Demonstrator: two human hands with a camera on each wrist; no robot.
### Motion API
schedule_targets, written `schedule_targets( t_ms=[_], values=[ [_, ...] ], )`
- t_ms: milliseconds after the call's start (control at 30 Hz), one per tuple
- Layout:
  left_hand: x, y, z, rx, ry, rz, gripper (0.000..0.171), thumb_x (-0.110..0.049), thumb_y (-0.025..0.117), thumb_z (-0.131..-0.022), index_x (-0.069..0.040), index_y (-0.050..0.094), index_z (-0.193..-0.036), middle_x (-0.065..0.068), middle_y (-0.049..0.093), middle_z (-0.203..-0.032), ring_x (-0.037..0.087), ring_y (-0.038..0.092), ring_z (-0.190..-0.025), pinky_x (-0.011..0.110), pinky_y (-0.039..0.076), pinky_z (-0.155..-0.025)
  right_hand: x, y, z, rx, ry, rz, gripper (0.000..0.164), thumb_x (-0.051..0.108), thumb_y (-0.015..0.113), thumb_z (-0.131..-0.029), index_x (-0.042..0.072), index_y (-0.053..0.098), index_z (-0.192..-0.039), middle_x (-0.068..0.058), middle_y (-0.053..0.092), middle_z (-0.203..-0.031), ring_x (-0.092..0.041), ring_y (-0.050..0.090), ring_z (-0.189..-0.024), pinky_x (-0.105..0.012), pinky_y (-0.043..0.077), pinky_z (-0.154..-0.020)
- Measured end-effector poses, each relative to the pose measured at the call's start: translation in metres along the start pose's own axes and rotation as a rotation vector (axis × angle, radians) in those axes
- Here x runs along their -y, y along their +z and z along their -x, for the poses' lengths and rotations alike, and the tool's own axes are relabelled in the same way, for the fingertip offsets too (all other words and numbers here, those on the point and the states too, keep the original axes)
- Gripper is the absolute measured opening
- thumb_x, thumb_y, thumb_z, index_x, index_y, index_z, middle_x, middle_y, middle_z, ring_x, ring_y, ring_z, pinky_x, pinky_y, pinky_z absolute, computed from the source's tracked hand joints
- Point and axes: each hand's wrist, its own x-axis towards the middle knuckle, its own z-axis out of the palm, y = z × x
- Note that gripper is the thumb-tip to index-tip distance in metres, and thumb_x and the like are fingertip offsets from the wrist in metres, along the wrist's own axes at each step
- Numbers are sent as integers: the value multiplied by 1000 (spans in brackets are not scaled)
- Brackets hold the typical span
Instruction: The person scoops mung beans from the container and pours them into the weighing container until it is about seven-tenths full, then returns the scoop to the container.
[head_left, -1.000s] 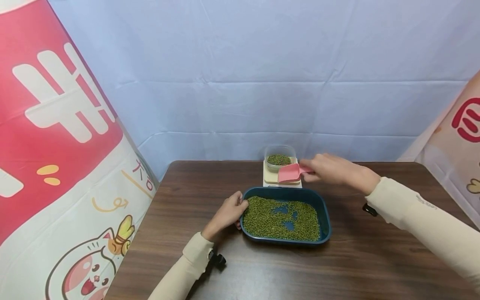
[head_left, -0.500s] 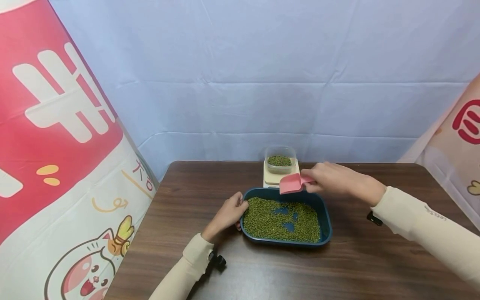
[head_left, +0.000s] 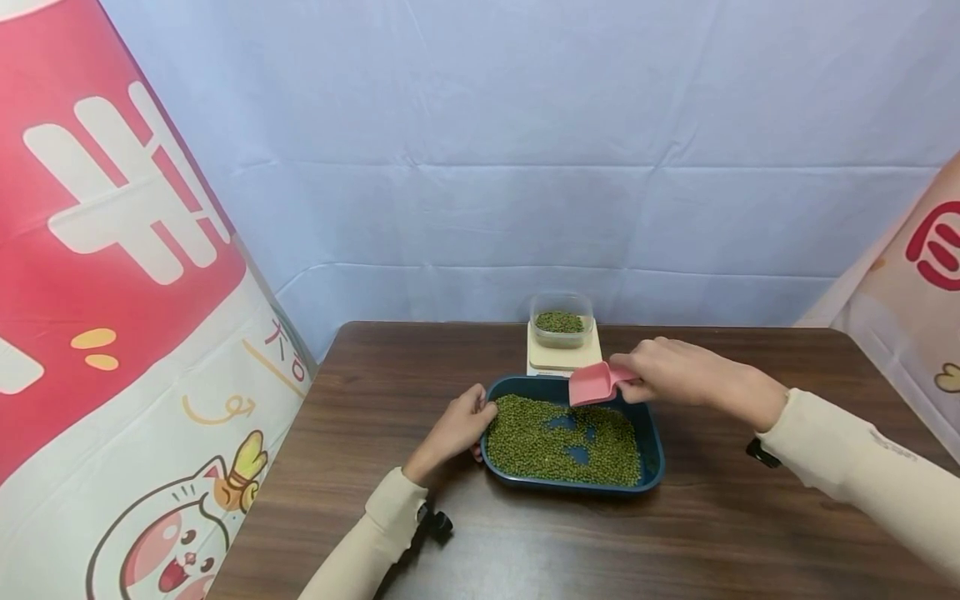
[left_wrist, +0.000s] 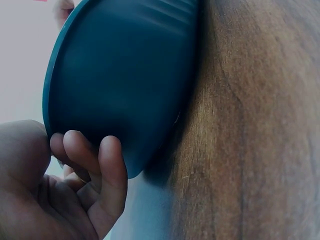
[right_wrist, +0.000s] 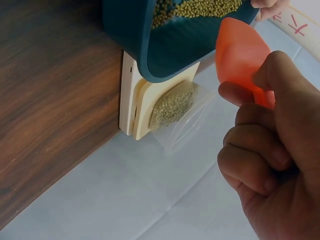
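A dark blue tray on the table holds a layer of green mung beans, with bare patches of its floor showing. My left hand grips the tray's left rim; in the left wrist view its fingers lie against the outer wall. My right hand grips the handle of a pink scoop, held over the tray's back right part. No beans show in the scoop. Behind the tray, a clear plastic container with some mung beans stands on a cream kitchen scale.
The brown wooden table ends just behind the scale, near a pale cloth backdrop. Printed banners hang at the left and right. The scale stands close to the tray's back rim.
My right hand has brought the scoop from over the scale, beside the container, toward me and slightly right, over the tray. The left hand has stayed on the rim.
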Motion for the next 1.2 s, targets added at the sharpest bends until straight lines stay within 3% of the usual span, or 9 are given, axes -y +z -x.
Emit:
schedule_targets(
  t_ms=[767,1200],
  values=[
    [0,-1,1,4,4,10,21,-24,44,-101,-8,41,-88,11,55,-56,23,57,-38,37,55,-38,16,8,25,68,32,-11,22,9,64,-72,23,47,-67,13,26,-57,-2,23,-49,-17,17,-44],
    [1,-1,0,1,5,15,21,-24,44,-101,-8,41,-88,11,55,-57,22,57,-39,37,56,-38,21,10,27,139,55,-41,14,11,67,-73,20,56,-72,12,40,-57,-4,29,-50,-18,26,-43]
  ],
)
